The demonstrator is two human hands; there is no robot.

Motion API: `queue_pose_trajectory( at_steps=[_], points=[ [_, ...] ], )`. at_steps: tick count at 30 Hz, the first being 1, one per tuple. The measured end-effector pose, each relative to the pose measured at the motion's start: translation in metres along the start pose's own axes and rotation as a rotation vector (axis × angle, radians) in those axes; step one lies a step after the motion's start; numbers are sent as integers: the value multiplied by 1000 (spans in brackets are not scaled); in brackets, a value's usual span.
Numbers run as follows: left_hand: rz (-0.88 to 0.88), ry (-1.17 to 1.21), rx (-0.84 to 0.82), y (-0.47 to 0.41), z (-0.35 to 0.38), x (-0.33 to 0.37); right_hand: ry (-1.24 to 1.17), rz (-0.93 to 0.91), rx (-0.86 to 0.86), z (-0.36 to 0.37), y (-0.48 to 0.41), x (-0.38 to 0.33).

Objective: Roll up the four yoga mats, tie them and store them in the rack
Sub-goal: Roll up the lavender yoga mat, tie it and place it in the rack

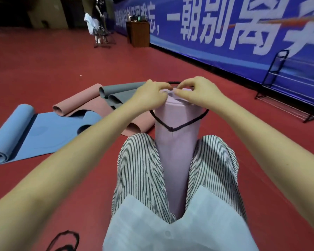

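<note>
A rolled lilac mat (176, 151) lies between my knees, pointing away from me. A black elastic cord (170, 128) loops round its far end, knotted on top. My left hand (150, 95) and my right hand (196, 89) both pinch the cord at the mat's far tip. On the floor to the left lie a blue mat (25, 131), a pink mat (80, 102) and a grey mat (120, 91), each partly unrolled. The black wire rack (286, 91) stands against the wall on the right.
The floor (43, 60) is red. A blue banner (225, 33) covers the right wall. A wooden cabinet (138, 33) and a folding chair (102, 36) with white cloth stand far back. Another black cord (65, 240) lies on the floor near my left elbow.
</note>
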State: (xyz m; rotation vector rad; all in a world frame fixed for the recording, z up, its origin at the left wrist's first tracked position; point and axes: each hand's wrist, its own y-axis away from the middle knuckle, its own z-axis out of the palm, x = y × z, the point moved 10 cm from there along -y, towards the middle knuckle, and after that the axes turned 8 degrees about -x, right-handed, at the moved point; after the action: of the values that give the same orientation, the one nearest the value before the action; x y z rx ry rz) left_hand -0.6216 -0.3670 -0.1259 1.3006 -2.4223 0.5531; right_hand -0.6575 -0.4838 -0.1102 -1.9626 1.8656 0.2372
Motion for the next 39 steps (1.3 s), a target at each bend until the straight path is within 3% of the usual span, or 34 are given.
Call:
queue_pose_trajectory(
  at_steps=[2,5,12,21,24,29,33,39],
  points=[
    [-82,-140,-59,-5,11,-2,72,79,20,-2,1,18],
    [-165,-164,-71,-13,14,-7,37,133,13,1,-3,33],
    [-136,120,-170,-31,31,-13,-57,219,-103,12,-24,50],
    [-209,37,-329,-45,34,-15,-38,322,-166,12,-43,68],
    [-287,133,-323,-51,38,-28,-61,376,-178,9,-42,82],
    [-316,365,-357,-53,54,-39,-439,443,-348,43,-26,97],
    [-310,613,-392,-43,65,-48,-729,358,-228,57,-23,100],
    [-246,892,-150,-28,73,-68,-926,289,11,67,1,103]
  ],
)
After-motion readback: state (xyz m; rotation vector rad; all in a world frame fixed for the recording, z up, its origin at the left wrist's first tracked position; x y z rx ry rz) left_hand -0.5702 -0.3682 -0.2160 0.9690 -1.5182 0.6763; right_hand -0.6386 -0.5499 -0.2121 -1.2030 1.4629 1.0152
